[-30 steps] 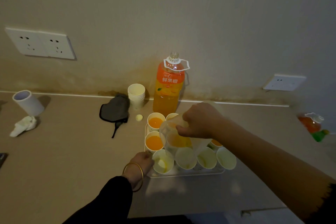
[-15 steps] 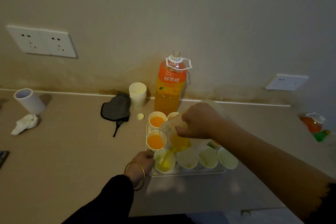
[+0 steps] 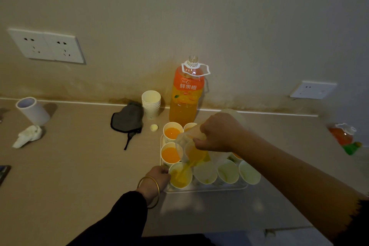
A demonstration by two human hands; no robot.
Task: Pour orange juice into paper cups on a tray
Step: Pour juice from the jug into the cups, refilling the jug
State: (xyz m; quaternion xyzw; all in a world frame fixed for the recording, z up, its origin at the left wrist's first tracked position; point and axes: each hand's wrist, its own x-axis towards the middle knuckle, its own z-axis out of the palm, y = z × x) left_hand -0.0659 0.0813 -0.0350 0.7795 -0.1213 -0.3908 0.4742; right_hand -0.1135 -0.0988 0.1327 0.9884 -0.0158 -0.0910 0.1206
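Right hand (image 3: 219,132): grips a clear plastic jug (image 3: 186,147), tilted, at frame centre.
Juice: an orange stream (image 3: 185,168) falls from the jug into the nearest-left white paper cup (image 3: 180,180).
Left hand (image 3: 157,175): holds that cup's left side, below centre.
Tray: white rectangular tray (image 3: 207,188) on the beige desk (image 3: 79,175).
Bottle: tall orange-labelled plastic bottle (image 3: 186,94), uncapped, upright behind the tray.

One wide-angle camera, worn on the head, looks forward and down across the counter (image 3: 79,175) and faces the wall (image 3: 219,16) almost squarely. The orange juice bottle (image 3: 186,94) stands against that wall near the frame's centre. The view is close, with the tray (image 3: 207,188) just in front of the bottle, low in frame.
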